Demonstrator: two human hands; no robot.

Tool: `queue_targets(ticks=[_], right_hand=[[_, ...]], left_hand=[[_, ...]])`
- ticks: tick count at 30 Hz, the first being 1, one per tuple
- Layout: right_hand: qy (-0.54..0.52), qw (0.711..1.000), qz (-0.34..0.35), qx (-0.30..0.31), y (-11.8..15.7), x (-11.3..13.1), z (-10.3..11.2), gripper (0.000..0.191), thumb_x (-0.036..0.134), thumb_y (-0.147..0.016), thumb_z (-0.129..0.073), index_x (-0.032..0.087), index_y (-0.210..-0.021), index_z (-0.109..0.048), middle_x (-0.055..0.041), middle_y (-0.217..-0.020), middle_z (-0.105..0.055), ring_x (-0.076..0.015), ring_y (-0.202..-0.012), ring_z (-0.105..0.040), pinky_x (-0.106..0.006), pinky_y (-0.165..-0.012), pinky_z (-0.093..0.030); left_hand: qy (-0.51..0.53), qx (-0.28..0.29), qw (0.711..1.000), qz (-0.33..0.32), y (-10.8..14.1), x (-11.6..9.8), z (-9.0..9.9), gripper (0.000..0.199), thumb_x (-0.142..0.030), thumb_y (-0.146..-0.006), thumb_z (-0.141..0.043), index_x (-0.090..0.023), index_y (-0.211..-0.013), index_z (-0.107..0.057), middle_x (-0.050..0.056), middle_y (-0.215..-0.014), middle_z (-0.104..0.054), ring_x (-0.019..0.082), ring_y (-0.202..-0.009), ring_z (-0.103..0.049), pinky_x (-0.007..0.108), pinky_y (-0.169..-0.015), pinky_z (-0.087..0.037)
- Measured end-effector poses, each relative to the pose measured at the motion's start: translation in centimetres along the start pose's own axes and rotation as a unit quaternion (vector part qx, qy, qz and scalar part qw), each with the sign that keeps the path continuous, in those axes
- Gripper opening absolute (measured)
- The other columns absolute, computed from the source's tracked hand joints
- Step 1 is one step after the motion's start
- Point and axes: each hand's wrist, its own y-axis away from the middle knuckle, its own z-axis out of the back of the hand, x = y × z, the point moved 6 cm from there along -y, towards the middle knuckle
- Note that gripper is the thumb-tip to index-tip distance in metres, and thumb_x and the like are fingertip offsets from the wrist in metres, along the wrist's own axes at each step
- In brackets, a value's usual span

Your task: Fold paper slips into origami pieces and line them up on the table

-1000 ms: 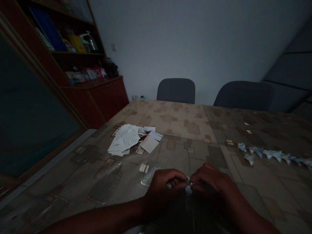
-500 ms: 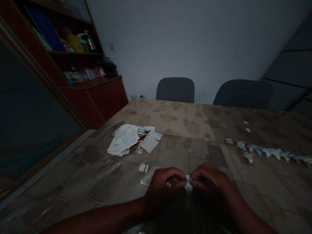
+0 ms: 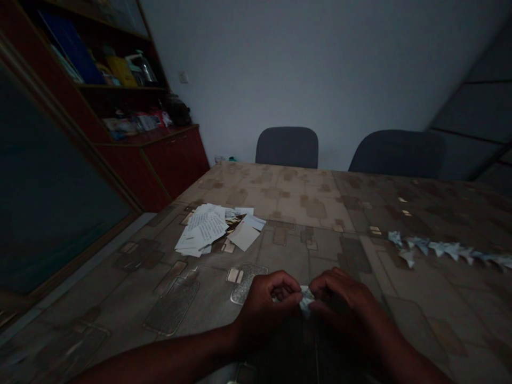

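Since the earlier frame, the fingertips of the left hand [image 3: 268, 304] have drawn slightly away from those of the right hand [image 3: 346, 298], baring more of the folded paper piece [image 3: 306, 300] between them. Both hands are closed to a narrow pinch, thumb against finger, with the left at one side of the piece and the right at the other; the left hand's remaining fingers curl loosely inward. The piece sits between the fingertips, close in front of the person; whether its lower tip touches the bench [image 3: 316, 184] is too dark to tell.

It should handle as something almost weightless, thin and springy, stiff along its creases but soft across the flat parts. Slipping seems a smaller worry than crushing or tearing: a hard squeeze would likely dent it, and a sharp tug could rip an edge. The best hold is probably a light pinch on the folded, layered edges at either side, leaving the points free.

Farther out to the right, a row of folded paper shapes [image 3: 448, 250] lies on the bench, with one pointed shape set just nearer than the rest. Ahead and to the left is a loose pile of paper slips [image 3: 208, 226], several printed. Beyond the far edge stand two grey chairs [image 3: 287, 147].
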Motion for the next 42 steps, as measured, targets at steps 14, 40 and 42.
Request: queue_targets(ticks=[14, 40, 42], right_hand=[[-0.009, 0.999, 0.025, -0.027, 0.2, 0.3, 0.1, 0.012, 0.019, -0.083, -0.058, 0.020, -0.073, -0.064, -0.0011, -0.067, -0.064, -0.0170, -0.063, -0.060, -0.027, -0.058, -0.043], [-0.103, 0.992, -0.059, -0.047, 0.3, -0.9, -0.7, 0.009, 0.022, -0.076, -0.061, 0.021, -0.084, -0.067, -0.0015, -0.071, -0.069, -0.0165, -0.060, -0.064, -0.025, -0.055, -0.048], [-0.124, 0.988, -0.080, -0.042, 0.2, -1.0, -0.8, 0.010, 0.023, -0.076, -0.060, 0.021, -0.084, -0.066, -0.0013, -0.068, -0.069, -0.0162, -0.059, -0.063, -0.025, -0.055, -0.047]], left_hand=[[0.012, 0.011, 0.997, -0.076, 0.4, -0.5, 0.1, 0.017, -0.016, -0.073, -0.066, -0.014, -0.090, -0.066, 0.002, -0.075, -0.066, 0.012, -0.065, -0.057, 0.022, -0.062, -0.044], [0.068, 0.026, 0.997, -0.004, 0.3, 0.3, -0.2, 0.016, -0.026, -0.075, -0.071, -0.014, -0.085, -0.069, 0.001, -0.072, -0.065, 0.013, -0.066, -0.056, 0.022, -0.063, -0.042], [0.095, 0.029, 0.995, 0.007, 0.2, 0.7, -0.3, 0.019, -0.027, -0.075, -0.072, -0.014, -0.089, -0.067, 0.001, -0.075, -0.065, 0.013, -0.067, -0.057, 0.022, -0.064, -0.043]])
